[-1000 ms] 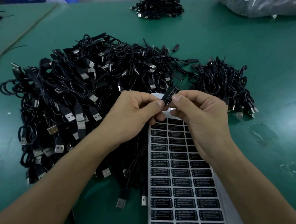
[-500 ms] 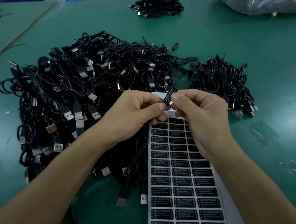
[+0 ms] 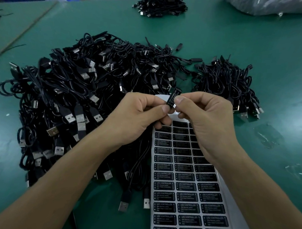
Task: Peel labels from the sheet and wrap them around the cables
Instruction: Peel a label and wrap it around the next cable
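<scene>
Head view. Both hands are raised over the dark green counter (image 3: 250,42), fingers curled, thumb tips nearly meeting.

- The left hand (image 3: 137,117) and right hand (image 3: 210,122) pinch one small black printed label (image 3: 172,98) between thumbs and forefingers. The label stands on edge, tilted, above the top of the white backing sheet of black labels (image 3: 186,190).
- The sheet lies flat on the counter below the right wrist, with its upper end curling up behind the fingers.
- A thin black cable (image 3: 140,160) hangs under the left hand. Whether the label is already around it cannot be seen.
- A big heap of black USB cables (image 3: 73,94) lies to the left, a smaller bundle (image 3: 225,83) to the right, and another (image 3: 159,4) far back.

Handling, as judged:
- **Label:** near weightless, limp and sticky on one face. It is best held by its short ends so the glue stays off the skin, because it will fold onto itself if let slack.
- **Cable:** light, springy and smooth. It should be pinched close beside the wrap point so it doesn't roll.
</scene>
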`<act>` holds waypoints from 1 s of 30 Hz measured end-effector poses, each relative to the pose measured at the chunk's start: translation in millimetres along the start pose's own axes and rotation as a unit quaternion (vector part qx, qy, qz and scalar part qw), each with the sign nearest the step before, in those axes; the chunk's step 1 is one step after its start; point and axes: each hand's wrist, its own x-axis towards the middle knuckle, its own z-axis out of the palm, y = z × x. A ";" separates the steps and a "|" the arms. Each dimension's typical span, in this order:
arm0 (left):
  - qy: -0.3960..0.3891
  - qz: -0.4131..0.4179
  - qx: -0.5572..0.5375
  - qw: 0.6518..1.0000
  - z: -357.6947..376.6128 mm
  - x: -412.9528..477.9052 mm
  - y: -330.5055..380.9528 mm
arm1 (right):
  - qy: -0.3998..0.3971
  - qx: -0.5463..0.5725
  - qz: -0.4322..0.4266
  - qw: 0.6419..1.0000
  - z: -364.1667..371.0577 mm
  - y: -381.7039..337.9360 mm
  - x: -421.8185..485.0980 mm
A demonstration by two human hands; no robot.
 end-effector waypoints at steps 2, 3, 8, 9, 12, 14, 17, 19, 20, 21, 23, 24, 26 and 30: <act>0.001 0.000 0.000 1.000 0.3 -0.3 0.5 | 0.001 -0.004 -0.002 1.000 0.1 -0.6 -0.2; 0.002 0.001 0.000 1.000 0.4 -0.4 0.8 | 0.001 -0.005 -0.002 1.000 0.0 -0.9 -0.3; 0.001 0.004 -0.002 1.000 0.8 -0.6 1.1 | 0.003 -0.008 -0.005 1.000 0.3 -1.6 -1.1; 0.002 0.003 -0.004 1.000 0.9 -0.8 0.9 | 0.004 -0.008 -0.006 1.000 0.4 -1.7 -1.3; 0.002 0.004 -0.006 1.000 0.7 -1.3 0.1 | 0.006 -0.014 -0.011 1.000 0.9 -2.0 -1.9; 0.002 0.007 -0.002 1.000 0.9 -1.0 -0.2 | 0.009 -0.020 -0.016 1.000 1.0 -1.8 -1.9; 0.000 0.009 -0.001 1.000 0.6 -0.4 -0.2 | 0.015 -0.030 -0.020 0.999 1.5 -1.9 -1.8; -0.002 0.010 0.000 1.000 0.5 0.0 -0.5 | 0.019 -0.035 -0.021 0.999 1.4 -1.7 -1.5; -0.003 0.010 0.000 1.000 0.6 0.1 -0.8 | 0.021 -0.037 -0.020 0.999 1.5 -1.6 -1.4; -0.004 0.009 0.000 1.000 0.7 0.3 -1.3 | 0.023 -0.039 -0.019 0.999 1.6 -1.5 -1.4; -0.004 0.008 -0.002 1.000 1.2 0.7 -2.2 | 0.026 -0.042 -0.019 0.999 1.6 -1.1 -1.5; -0.005 0.008 -0.003 1.000 1.2 0.7 -2.5 | 0.027 -0.042 -0.019 0.999 1.7 -0.9 -1.7; -0.006 0.008 -0.005 1.000 1.2 0.7 -2.8 | 0.029 -0.041 -0.018 0.999 1.6 -0.8 -1.7; -0.008 0.008 -0.007 1.000 1.1 0.7 -2.6 | 0.032 -0.040 -0.018 0.999 1.8 -1.1 -1.7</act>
